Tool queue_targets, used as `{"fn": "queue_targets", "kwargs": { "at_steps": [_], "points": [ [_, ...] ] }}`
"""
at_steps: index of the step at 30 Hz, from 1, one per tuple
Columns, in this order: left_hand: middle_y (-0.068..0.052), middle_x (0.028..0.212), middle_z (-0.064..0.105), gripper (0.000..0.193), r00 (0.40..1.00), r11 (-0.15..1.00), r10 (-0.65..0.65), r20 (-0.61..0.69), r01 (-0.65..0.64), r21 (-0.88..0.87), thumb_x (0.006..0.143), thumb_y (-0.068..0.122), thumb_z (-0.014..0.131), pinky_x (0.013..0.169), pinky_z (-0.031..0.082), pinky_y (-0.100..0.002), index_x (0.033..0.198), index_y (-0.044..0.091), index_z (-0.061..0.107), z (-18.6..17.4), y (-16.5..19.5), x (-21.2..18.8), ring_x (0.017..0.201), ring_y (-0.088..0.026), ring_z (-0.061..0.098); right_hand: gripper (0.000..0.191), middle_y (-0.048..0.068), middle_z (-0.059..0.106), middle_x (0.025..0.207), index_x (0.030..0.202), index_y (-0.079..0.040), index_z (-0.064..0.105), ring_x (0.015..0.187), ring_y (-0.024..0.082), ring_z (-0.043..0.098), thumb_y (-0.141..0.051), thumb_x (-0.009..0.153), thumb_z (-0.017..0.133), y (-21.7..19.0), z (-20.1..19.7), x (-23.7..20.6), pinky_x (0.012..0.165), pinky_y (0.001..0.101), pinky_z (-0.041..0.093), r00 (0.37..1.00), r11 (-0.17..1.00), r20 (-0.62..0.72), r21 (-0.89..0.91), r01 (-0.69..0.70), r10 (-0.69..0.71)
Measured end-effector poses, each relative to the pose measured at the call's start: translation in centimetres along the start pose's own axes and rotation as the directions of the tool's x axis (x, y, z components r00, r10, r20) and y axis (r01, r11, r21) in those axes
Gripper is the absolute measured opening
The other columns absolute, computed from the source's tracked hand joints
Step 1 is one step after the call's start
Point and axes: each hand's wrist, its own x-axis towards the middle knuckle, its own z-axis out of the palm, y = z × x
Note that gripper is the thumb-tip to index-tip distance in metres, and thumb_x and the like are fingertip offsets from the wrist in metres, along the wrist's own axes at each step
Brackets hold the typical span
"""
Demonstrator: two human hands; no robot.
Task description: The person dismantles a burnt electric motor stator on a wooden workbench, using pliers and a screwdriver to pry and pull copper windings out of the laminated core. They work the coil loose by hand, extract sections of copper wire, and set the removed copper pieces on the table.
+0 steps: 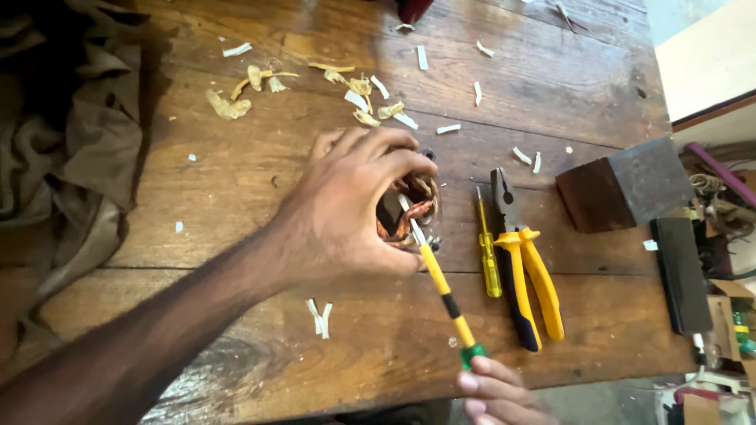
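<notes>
My left hand (346, 208) reaches across the wooden table (236, 181) and grips a round part with copper-coloured wire windings (413, 216), fingers curled over its top. My right hand (496, 393) at the bottom edge holds the end of a yellow and black screwdriver with a green cap (445, 295). Its metal tip pokes into the windings beside my left thumb. Most of the wound part is hidden under my left hand.
A small yellow screwdriver (488, 252) and yellow-and-black pliers (524, 267) lie just right of the part. A dark wooden block (622, 185) and a black slab (681, 271) sit at the right edge. White and tan scraps (362, 98) litter the far side. Brown cloth (71, 149) lies left.
</notes>
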Motion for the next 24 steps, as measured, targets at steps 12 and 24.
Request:
{"fn": "queue_targets", "kwargs": {
  "at_steps": [12,24],
  "points": [
    [-0.016,0.14,0.053,0.093,0.997,0.993,0.071,0.002,-0.071,0.092,0.057,0.049,0.088,0.115,0.03,-0.056,0.134,0.008,0.057,0.3,0.2,-0.1,0.135,-0.035,0.046,0.039,0.024,0.066,0.13,0.133,0.003,0.057,0.139,0.048,0.05,-0.009,0.098,0.05,-5.7,6.2,6.2,0.121,0.0547,0.034,0.956,0.741,-0.293,-0.645,-0.185,-0.017],
    [-0.027,0.137,0.049,0.111,0.972,0.999,-0.036,-0.231,0.044,0.029,0.054,0.045,0.095,0.114,0.034,-0.051,0.137,-0.007,0.044,0.6,0.3,-1.6,0.133,-0.042,0.042,0.031,0.01,0.071,0.087,0.119,-0.007,0.071,0.075,0.02,0.073,-0.014,0.089,0.073,-8.5,6.2,13.1,0.071,0.0314,0.057,0.87,0.747,-0.457,-0.512,-0.425,0.182]
  ]
}}
